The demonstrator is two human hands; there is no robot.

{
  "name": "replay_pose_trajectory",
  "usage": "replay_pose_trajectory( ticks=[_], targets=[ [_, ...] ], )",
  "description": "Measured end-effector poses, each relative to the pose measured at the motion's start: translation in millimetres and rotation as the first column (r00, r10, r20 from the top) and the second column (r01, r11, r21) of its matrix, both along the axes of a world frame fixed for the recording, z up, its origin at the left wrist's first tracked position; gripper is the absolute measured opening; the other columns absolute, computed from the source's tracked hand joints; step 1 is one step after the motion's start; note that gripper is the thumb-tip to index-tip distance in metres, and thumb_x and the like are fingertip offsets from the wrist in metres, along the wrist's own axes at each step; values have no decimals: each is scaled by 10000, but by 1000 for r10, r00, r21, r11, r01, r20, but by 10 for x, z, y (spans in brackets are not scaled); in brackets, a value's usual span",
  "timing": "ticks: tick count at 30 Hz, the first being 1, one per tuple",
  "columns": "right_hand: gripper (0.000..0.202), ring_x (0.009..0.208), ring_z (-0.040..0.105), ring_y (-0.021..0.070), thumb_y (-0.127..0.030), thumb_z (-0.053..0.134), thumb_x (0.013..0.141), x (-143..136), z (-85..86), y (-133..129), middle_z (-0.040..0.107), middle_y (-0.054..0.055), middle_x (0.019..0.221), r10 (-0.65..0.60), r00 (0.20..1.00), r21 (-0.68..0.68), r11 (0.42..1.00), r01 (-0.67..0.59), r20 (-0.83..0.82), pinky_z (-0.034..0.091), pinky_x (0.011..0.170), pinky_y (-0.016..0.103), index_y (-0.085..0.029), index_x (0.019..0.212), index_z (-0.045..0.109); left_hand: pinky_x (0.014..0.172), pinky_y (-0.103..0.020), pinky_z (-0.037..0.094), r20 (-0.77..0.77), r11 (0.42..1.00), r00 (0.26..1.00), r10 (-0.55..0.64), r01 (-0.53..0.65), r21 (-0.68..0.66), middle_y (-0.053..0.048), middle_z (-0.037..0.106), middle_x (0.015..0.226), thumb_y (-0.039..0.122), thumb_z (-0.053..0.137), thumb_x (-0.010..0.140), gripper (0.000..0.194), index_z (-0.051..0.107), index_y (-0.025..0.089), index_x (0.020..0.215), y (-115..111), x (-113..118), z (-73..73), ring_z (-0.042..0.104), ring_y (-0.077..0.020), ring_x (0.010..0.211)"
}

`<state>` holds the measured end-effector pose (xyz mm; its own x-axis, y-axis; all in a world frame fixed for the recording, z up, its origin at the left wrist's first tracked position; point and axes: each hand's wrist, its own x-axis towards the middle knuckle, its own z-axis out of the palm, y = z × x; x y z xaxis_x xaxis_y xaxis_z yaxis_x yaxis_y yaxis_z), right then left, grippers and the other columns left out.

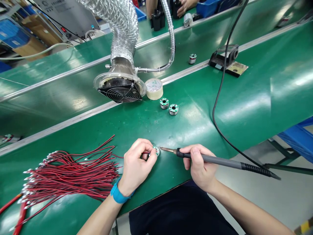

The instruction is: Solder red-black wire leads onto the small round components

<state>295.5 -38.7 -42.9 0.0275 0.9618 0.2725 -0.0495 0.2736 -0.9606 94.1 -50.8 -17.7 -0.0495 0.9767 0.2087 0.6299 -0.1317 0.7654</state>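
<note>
My right hand [201, 166] is closed around the dark grip of a soldering iron [220, 160], whose tip points left. That tip is close to a small round circuit board [156, 151]; whether they touch I cannot tell. Pinched between thumb and fingers, a red and black wire [146, 152] is in my left hand [139, 160], at the board's edge. My fingers partly cover both the wire and the board. A blue wrist strap [119, 192] circles my left wrist. To the left lies a large bundle of red and black wires [73, 176] with white ends.
A fume extractor fan [122, 93] hangs ahead on a silver duct. Behind my hands stand a tape roll [154, 89] and two round coil parts [173, 109]. An iron stand [230, 60] sits back right, the iron's cord [215, 111] looping before it. Across the bench, another person's hand [186, 6] shows.
</note>
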Motion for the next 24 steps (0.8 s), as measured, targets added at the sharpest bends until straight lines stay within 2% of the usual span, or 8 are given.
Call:
replay_pose_trajectory(
  ticks=[5, 9, 13, 15, 17, 21, 23, 24],
  targets=[
    [327, 395, 525, 98, -301, 500, 1094, -9, -41, -22, 560, -51, 510, -25, 1000, -11, 1000, 25, -4, 435, 430, 226, -176, 931, 754, 551, -247, 372, -4, 1000, 1000, 0, 0, -5, -17, 639, 892, 141, 649, 906, 197, 597, 185, 722, 7, 2, 2, 458, -77, 593],
    [245, 497, 587, 99, -261, 521, 1087, -22, -31, 71, 632, -33, 649, -62, 995, 31, 998, 60, 82, 502, 526, 239, -204, 1043, 755, 551, -248, 365, 0, 1000, 1000, -7, 7, -8, -13, 632, 885, 141, 646, 907, 200, 587, 186, 722, 8, -8, -1, 454, -78, 597],
    [237, 795, 691, 156, -254, 540, 1066, -29, 74, 450, 701, 45, 984, -119, 949, 164, 984, 73, 293, 587, 794, 316, -234, 1233, 707, 550, -248, 359, -5, 1000, 1000, -22, 22, 3, -10, 622, 863, 148, 632, 917, 212, 572, 188, 718, 10, -13, -5, 460, -82, 603],
    [332, 999, 693, 206, -241, 548, 1045, -35, 113, 712, 665, 98, 1172, -129, 896, 234, 972, 29, 425, 578, 922, 362, -232, 1365, 636, 548, -246, 357, -12, 999, 1000, -29, 29, 18, -9, 619, 858, 147, 627, 918, 212, 567, 188, 719, 14, -11, -3, 457, -83, 602],
    [449, 1106, 667, 244, -217, 572, 1010, -52, 105, 975, 608, 136, 1274, -138, 836, 282, 959, -20, 531, 564, 967, 382, -214, 1459, 559, 548, -244, 357, -17, 999, 999, -38, 38, 29, -10, 619, 859, 147, 625, 917, 208, 564, 188, 722, 17, -10, 2, 465, -87, 609],
    [497, 1042, 659, 244, -164, 568, 966, -92, -16, 1359, 585, 144, 1241, -110, 768, 295, 949, -107, 631, 552, 950, 372, -163, 1463, 545, 556, -246, 379, -65, 998, 997, -49, 51, 25, -14, 619, 869, 173, 600, 944, 179, 564, 196, 770, 20, -30, 3, 491, -100, 623],
    [455, 978, 654, 226, -156, 540, 969, -89, -60, 1422, 596, 130, 1177, -87, 764, 294, 946, -137, 639, 549, 927, 360, -143, 1423, 578, 611, -254, 439, -165, 998, 984, -64, 67, 8, -26, 650, 961, 233, 646, 946, 47, 608, 206, 952, 11, -51, 11, 574, -124, 704],
    [441, 960, 650, 221, -157, 531, 974, -82, -68, 1413, 600, 124, 1155, -78, 770, 298, 943, -150, 634, 548, 919, 356, -141, 1411, 589, 652, -267, 470, -247, 995, 964, -96, 96, -14, -36, 663, 1027, 284, 688, 940, 167, 606, 212, 1066, 1, -63, 25, 620, -146, 769]
  ],
)
